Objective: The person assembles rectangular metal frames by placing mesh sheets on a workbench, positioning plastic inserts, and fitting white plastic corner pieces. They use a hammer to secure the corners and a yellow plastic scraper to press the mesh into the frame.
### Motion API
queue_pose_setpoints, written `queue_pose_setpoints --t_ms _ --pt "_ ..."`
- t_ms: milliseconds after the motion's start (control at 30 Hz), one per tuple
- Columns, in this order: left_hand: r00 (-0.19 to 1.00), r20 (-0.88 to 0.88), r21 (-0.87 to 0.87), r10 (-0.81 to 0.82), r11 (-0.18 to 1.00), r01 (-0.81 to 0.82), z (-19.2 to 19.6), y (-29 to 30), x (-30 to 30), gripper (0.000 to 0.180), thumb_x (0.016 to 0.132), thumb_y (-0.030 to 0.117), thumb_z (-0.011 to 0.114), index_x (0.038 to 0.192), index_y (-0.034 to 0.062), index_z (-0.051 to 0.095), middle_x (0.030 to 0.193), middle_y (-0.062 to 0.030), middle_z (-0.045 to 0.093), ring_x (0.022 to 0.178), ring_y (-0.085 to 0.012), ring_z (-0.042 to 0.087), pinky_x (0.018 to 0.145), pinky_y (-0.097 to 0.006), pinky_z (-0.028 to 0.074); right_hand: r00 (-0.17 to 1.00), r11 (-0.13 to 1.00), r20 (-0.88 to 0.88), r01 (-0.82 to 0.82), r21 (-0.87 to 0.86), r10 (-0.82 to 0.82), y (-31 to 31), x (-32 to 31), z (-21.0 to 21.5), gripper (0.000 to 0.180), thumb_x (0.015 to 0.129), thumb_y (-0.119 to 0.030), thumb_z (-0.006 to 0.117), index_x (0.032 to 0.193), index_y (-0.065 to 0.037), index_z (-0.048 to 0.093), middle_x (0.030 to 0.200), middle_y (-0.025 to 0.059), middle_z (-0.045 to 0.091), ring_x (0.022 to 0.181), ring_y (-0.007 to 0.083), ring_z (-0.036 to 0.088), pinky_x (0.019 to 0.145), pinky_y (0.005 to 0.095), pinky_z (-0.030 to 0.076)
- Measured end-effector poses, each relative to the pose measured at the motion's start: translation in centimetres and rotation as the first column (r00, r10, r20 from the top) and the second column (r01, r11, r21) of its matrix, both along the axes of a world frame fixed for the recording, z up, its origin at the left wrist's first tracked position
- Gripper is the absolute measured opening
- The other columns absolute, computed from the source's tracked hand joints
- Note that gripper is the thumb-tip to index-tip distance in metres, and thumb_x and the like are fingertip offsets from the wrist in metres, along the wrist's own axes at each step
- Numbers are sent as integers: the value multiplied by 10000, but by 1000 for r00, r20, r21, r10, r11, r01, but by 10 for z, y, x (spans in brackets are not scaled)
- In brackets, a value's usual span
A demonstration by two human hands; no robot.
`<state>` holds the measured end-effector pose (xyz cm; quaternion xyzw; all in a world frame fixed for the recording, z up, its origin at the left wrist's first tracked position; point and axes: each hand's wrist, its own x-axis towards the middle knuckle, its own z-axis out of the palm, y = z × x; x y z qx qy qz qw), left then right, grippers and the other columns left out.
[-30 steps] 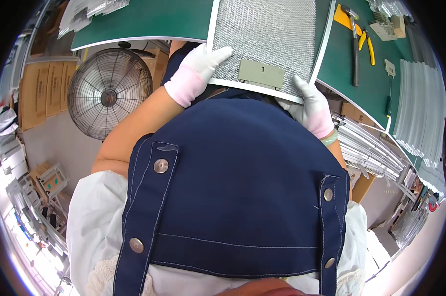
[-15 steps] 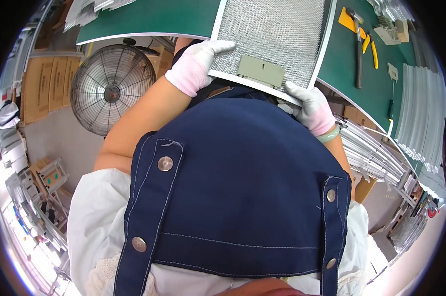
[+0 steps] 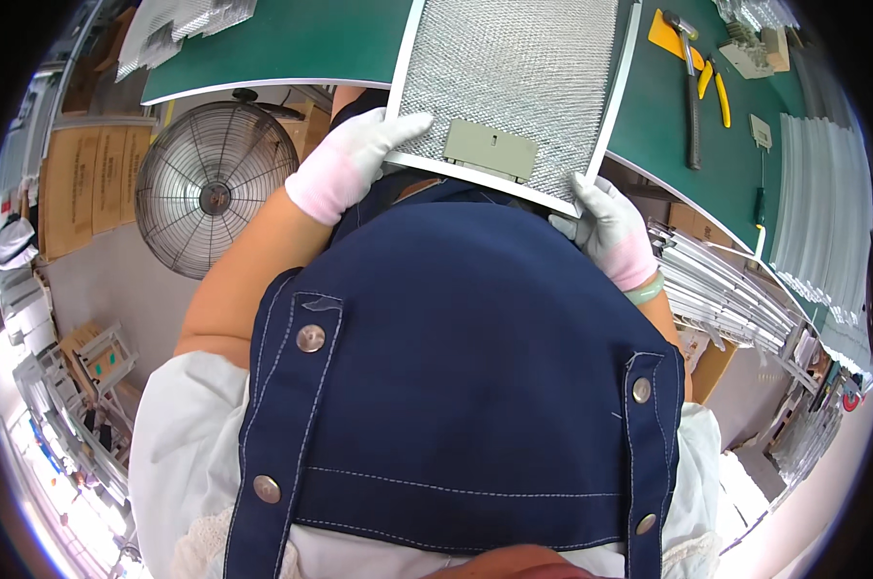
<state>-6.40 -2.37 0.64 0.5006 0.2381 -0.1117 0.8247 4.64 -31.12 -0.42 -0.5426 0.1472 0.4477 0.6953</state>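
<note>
Silver mesh panel (image 3: 514,77), bordered by white frame (image 3: 406,58) on 3 visible sides, with 1 grey-green plate (image 3: 490,151) already at the near edge; located at the green table (image 3: 292,48). Gloved left hand (image 3: 345,159) clamped on the frame's near-left corner, right hand (image 3: 612,227) on its near-right. Far end out of view: anything outstanding cannot be told.

Mesh panel (image 3: 509,82): rough, shiny metal. Grey-green plate (image 3: 485,154): smooth, matt. Apron (image 3: 465,367): matt cloth.
</note>
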Motion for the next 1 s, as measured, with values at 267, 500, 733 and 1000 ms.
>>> queue_pose_setpoints --t_ms 267,500,733,1000 --pt "984 -6 -93 179 980 -179 -4 -9 2 344 980 191 599 1242 -32 575 1132 -99 663 1003 -177 651 874 -306 535 980 948 11 -197 249 200 3 5 6 321 954 -76 571 1262 3 527 1175 98 627 1062 208 628 981 380 503" --pt "1000 21 -53 -1 999 2 0 -6 12 297 982 187 602 1194 -21 599 1082 -92 677 982 -172 662 843 -308 543 952 909 -55 305 284 -303 26 -1 -3 265 990 -68 551 1249 -23 527 1182 123 612 1099 273 617 1001 463 501" --pt "986 -60 -104 154 982 -160 -17 -2 18 351 956 125 620 1258 -40 549 1160 -135 642 1036 -252 666 917 -412 567 996 960 -87 37 278 -13 23 5 -7 302 942 18 576 1228 104 530 1133 191 637 1020 292 669 912 475 567" --pt "997 -73 -83 18 996 -24 -11 -1 13 317 941 102 644 1210 -43 562 1112 -119 650 1027 -229 671 870 -374 594 992 963 -115 -10 269 43 15 12 -12 257 954 -17 576 1183 96 556 1091 171 651 974 277 682 901 451 572"
